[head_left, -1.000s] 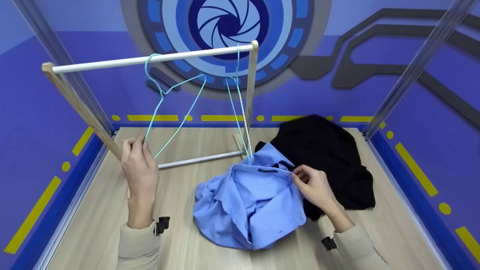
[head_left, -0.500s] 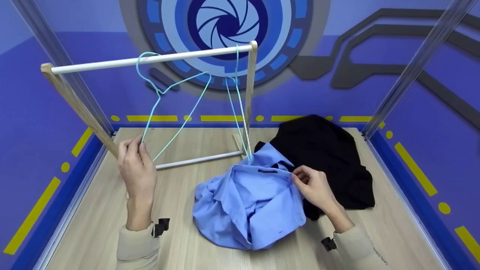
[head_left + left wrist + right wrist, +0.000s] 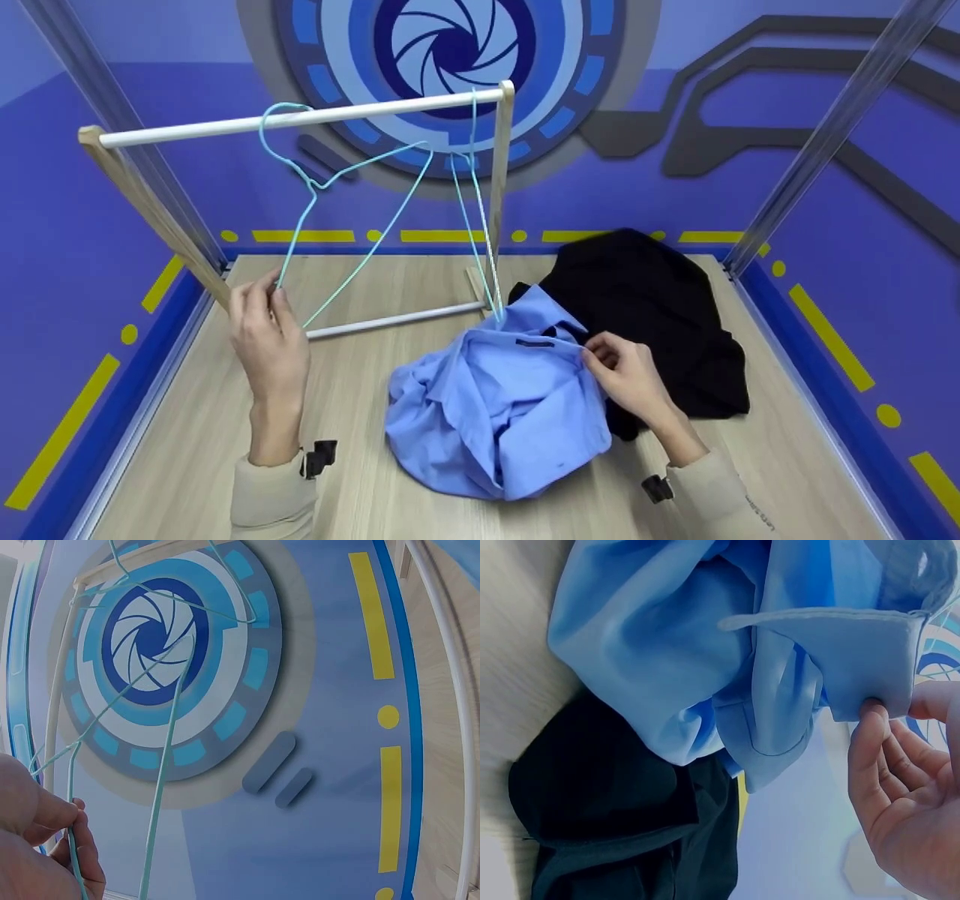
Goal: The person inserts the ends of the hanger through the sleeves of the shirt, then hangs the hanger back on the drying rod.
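Observation:
In the head view my left hand pinches the near side of a mint-green wire hanger, whose hook loops over the rack's top bar. The left wrist view shows thumb and fingers of that hand around the hanger wire. A crumpled light blue shirt lies on the table, its neck opening facing me. My right hand pinches the right end of its collar edge. Seen from the right wrist, thumb and forefinger of the hand grip a corner of the shirt's collar.
A clothes rack with wooden sides and white bars stands at the back left. Another thin hanger hangs at its right end, the lower tip reaching the shirt. A black garment lies behind the shirt. Blue walls enclose the table.
My left hand has drifted left and slightly down, turning the hanger so its far shoulder swings right and its hook slides left on the bar. Right hand and shirt look still.

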The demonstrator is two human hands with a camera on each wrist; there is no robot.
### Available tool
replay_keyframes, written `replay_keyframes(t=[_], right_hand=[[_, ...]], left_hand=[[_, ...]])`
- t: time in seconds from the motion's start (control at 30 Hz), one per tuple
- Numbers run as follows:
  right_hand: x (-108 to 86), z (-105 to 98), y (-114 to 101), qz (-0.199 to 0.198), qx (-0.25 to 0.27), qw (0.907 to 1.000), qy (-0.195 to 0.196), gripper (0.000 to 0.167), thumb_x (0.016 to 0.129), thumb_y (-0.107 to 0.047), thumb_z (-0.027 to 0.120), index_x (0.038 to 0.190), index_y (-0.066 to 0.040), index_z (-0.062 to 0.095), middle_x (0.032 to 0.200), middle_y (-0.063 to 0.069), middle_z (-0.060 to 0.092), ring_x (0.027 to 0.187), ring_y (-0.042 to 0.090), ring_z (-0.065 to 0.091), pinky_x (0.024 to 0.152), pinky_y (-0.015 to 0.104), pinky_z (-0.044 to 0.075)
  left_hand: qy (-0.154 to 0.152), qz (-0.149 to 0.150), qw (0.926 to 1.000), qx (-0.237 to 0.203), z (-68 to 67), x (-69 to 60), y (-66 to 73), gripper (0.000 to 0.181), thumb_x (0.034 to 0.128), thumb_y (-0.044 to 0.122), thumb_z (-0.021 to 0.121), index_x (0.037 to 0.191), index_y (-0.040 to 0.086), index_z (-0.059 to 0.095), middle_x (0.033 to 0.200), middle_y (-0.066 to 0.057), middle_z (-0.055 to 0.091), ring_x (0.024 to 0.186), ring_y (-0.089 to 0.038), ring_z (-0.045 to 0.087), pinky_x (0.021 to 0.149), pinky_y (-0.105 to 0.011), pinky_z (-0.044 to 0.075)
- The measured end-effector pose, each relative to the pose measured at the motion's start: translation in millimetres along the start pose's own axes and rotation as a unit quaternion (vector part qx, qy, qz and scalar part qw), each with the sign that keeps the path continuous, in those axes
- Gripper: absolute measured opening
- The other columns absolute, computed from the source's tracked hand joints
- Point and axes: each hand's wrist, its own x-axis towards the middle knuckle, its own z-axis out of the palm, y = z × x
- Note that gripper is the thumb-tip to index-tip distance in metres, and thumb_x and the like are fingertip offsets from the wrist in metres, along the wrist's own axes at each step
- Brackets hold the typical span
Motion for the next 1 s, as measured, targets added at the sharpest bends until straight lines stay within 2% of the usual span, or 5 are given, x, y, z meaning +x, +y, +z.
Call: replay_keyframes(t=[0.5, 0.67, 1.0], right_hand=[[1.8, 0.5, -0.1, 0.004, -0.003, 1.0000, -0.001, 0.006, 0.093, -0.009, 0.074, 0.088, -0.012, 0.072, 0.074, -0.011, 0.067, 0.060, 0.009, 0.062, 0.055, 0.023, 0.049], [3.1, -0.3, -1.2, 0.013, -0.003, 0.9999, -0.005, 0.004, 0.094, -0.010, 0.073, 0.089, -0.010, 0.073, 0.073, -0.012, 0.067, 0.060, 0.009, 0.062, 0.056, 0.024, 0.050], [4.2, 0.8, 1.4, 0.004, -0.007, 1.0000, -0.005, 0.004, 0.093, -0.008, 0.074, 0.090, -0.009, 0.073, 0.073, -0.010, 0.067, 0.060, 0.009, 0.062, 0.056, 0.021, 0.048]], left_hand=[[0.015, -0.001, 0.9998, -0.016, -3.3, -0.5, 0.9, 0.022, 0.1031, -0.004, 0.055, 0.120, -0.008, 0.067, 0.106, -0.023, 0.059, 0.098, -0.028, 0.060, 0.087, -0.022, 0.044], [0.029, 0.010, 0.9993, -0.020, -3.6, -0.7, -1.2, 0.019, 0.1018, -0.005, 0.056, 0.117, -0.009, 0.068, 0.104, -0.024, 0.059, 0.096, -0.030, 0.061, 0.087, -0.022, 0.045], [0.034, 0.036, 0.9986, -0.019, -6.6, -5.0, -6.6, 0.017, 0.0978, -0.010, 0.058, 0.112, -0.011, 0.068, 0.101, -0.024, 0.059, 0.092, -0.029, 0.059, 0.086, -0.021, 0.043]])
